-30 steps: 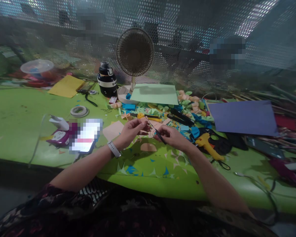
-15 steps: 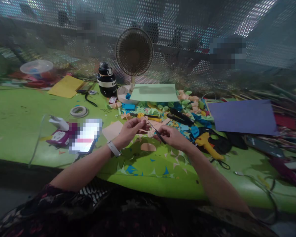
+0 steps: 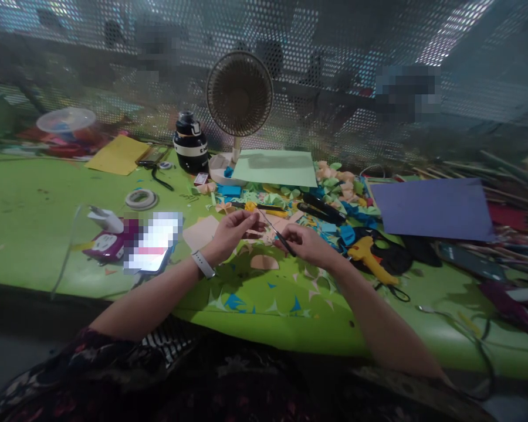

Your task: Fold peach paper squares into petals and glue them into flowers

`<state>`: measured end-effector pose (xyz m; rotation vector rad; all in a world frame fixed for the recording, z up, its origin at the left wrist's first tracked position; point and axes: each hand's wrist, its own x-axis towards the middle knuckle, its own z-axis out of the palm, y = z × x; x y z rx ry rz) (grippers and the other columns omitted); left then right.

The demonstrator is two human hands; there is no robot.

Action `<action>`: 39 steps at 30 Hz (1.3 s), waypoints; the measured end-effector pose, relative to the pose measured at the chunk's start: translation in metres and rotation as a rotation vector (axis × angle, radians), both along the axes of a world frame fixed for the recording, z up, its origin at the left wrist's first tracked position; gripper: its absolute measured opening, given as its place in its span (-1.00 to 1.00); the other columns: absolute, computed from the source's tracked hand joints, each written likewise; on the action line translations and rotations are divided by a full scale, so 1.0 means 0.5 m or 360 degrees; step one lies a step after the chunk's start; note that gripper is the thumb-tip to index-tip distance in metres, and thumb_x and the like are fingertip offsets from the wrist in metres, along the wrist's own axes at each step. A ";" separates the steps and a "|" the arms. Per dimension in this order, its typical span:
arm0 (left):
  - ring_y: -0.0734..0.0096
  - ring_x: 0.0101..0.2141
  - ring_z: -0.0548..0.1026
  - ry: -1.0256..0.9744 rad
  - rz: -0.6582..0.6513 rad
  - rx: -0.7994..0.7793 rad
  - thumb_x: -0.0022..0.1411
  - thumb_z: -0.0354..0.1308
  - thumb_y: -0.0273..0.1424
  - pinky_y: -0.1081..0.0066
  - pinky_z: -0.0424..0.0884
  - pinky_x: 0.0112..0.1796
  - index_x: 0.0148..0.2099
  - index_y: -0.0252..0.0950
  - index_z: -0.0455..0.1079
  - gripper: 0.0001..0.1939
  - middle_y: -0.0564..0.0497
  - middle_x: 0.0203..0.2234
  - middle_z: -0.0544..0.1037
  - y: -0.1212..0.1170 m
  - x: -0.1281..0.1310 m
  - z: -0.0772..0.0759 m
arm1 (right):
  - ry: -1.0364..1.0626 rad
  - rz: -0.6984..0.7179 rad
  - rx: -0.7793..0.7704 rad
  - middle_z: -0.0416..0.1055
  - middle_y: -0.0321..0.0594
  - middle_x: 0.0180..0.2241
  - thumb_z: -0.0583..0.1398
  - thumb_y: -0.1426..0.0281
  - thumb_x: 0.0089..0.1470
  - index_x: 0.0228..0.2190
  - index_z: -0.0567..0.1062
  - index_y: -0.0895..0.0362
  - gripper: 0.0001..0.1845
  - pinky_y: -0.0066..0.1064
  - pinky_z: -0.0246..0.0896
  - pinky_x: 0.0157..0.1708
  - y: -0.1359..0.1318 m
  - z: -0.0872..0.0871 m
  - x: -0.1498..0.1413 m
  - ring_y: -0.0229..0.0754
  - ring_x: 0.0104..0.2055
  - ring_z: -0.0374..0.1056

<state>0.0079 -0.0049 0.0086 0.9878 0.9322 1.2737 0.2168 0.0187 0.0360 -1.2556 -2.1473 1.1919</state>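
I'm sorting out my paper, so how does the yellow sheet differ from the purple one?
The yellow sheet lies to the left of the black bottle, while the purple sheet is over to the right of the fan. The purple sheet looks larger in this view than the yellow sheet. In color, the yellow sheet is warm and bright, the purple sheet cooler and darker. Both look plain and four-sided.
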 end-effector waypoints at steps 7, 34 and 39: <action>0.39 -0.33 0.56 -0.0009 -0.0029 0.0020 0.01 0.39 -0.03 0.38 0.51 -0.27 -0.30 -0.33 0.45 -0.55 -0.02 -0.38 0.59 0.004 -0.002 -0.007 | 0.0037 -0.0022 0.0052 0.27 -0.33 -0.56 0.29 -0.12 -0.12 -0.54 0.30 0.08 -0.45 -0.41 0.06 -0.52 -0.003 0.001 -0.001 -0.27 -0.50 0.18; 0.50 -0.41 0.54 -0.0132 -0.0234 -0.0039 -0.06 0.47 -0.17 0.47 0.52 -0.36 -0.32 -0.34 0.47 -0.61 0.04 -0.45 0.56 0.024 -0.031 -0.003 | -0.0024 -0.0030 0.0154 0.31 -0.30 -0.56 0.28 -0.12 -0.12 -0.56 0.31 0.10 -0.45 -0.42 0.06 -0.53 -0.005 0.014 0.005 -0.28 -0.52 0.19; 0.50 -0.43 0.54 -0.0126 -0.0225 -0.0029 -0.09 0.48 -0.16 0.48 0.52 -0.37 -0.33 -0.34 0.45 -0.58 0.07 -0.48 0.53 0.022 -0.031 0.001 | -0.0167 -0.0069 0.0319 0.31 -0.32 -0.59 0.27 -0.07 -0.08 -0.53 0.37 0.11 -0.51 -0.43 -0.01 -0.55 -0.007 0.019 0.005 -0.29 -0.54 0.14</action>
